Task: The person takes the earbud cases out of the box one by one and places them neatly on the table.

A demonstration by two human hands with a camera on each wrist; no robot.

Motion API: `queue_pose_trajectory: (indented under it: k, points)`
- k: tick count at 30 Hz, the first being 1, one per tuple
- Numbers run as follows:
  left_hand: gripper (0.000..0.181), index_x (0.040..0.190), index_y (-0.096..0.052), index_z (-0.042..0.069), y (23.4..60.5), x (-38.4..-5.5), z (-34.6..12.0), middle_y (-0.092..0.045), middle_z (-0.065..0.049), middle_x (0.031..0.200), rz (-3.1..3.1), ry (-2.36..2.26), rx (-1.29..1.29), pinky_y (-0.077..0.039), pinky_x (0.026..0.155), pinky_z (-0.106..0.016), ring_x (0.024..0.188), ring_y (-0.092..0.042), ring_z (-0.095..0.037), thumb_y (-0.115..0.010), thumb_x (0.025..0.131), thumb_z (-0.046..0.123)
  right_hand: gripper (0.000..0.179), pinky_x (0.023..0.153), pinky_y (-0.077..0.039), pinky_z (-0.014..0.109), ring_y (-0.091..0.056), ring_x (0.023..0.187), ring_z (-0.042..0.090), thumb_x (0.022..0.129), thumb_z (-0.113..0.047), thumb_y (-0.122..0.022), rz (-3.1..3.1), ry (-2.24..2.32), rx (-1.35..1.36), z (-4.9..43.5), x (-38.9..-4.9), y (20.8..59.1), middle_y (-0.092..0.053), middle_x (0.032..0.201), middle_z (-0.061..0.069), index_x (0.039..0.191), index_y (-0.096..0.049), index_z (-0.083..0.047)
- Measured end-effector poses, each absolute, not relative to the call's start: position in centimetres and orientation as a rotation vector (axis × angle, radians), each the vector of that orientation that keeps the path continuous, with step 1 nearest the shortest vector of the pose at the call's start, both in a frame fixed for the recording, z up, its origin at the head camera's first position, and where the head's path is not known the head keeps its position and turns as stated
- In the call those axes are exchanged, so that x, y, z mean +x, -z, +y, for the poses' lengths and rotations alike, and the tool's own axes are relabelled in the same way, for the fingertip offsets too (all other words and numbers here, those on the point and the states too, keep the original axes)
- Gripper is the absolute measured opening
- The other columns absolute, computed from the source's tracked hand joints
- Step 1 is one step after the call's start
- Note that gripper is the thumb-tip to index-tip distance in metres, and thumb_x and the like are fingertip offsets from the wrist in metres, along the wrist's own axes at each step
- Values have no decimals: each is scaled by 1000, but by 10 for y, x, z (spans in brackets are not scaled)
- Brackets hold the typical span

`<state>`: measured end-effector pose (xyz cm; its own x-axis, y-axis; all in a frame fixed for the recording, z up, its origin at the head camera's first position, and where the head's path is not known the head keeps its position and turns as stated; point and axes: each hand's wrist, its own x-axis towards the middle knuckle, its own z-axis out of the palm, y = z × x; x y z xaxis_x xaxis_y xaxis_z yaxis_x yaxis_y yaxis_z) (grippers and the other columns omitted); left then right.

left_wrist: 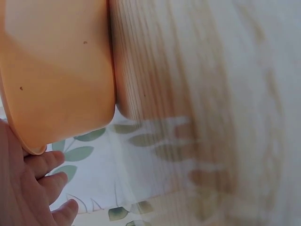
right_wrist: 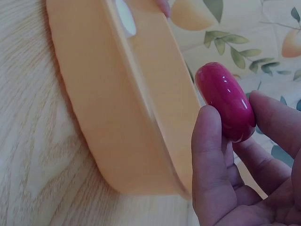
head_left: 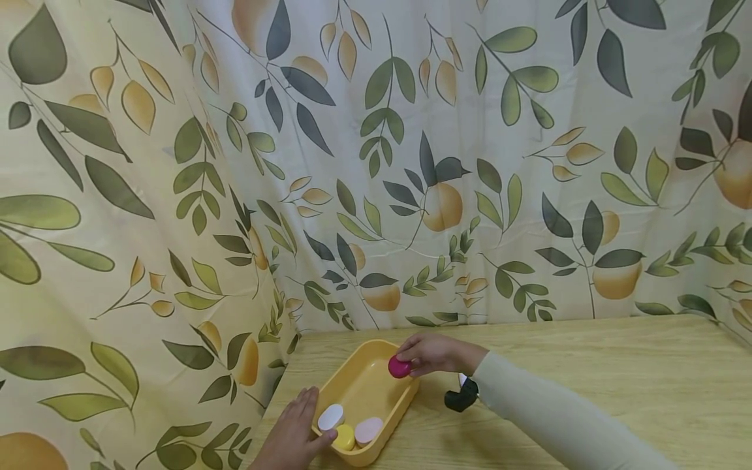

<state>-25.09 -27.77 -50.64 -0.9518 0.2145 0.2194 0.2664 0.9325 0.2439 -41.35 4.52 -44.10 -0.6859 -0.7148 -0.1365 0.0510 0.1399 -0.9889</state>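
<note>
A glossy magenta rounded disc is pinched between the thumb and fingers of my right hand. In the head view this disc is held over the right rim of a yellow-orange plastic tub. My left hand grips the tub's near left rim, thumb over the edge and fingers along the outer wall; the left wrist view shows the fingers below the rim. Inside the tub's near end lie a white disc, a yellow disc partly behind the left thumb, and a pale pink disc.
The tub stands on a wood-grain table. A black curved object shows beneath the right forearm, partly covered; its kind is unclear. A leaf-and-fruit patterned curtain hangs behind the table and along its left side.
</note>
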Motion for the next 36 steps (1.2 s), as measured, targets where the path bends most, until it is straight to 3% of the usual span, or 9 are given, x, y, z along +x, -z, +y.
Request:
queue_pose_trajectory:
  k: [14,36]
  points:
    - [86,146,-32,-11,508,-251,-278,-33,-26,150,-2927,472,-377,-24,107,-62,138,-28,-44,-51,95,56,26,77,-57,37,-64,80,16,96,-7,-61,1833,1632,-620,67,-417,443,-67,96,13,116,-60,10]
    - [92,148,-29,-9,505,-250,-277,-31,-23,152,-2936,463,-358,-22,109,-60,140,-25,-42,-49,94,62,25,69,-57,29,-60,72,14,95,-8,-63,1866,1685,-591,101,-422,439,-66,94,13,113,-62,10]
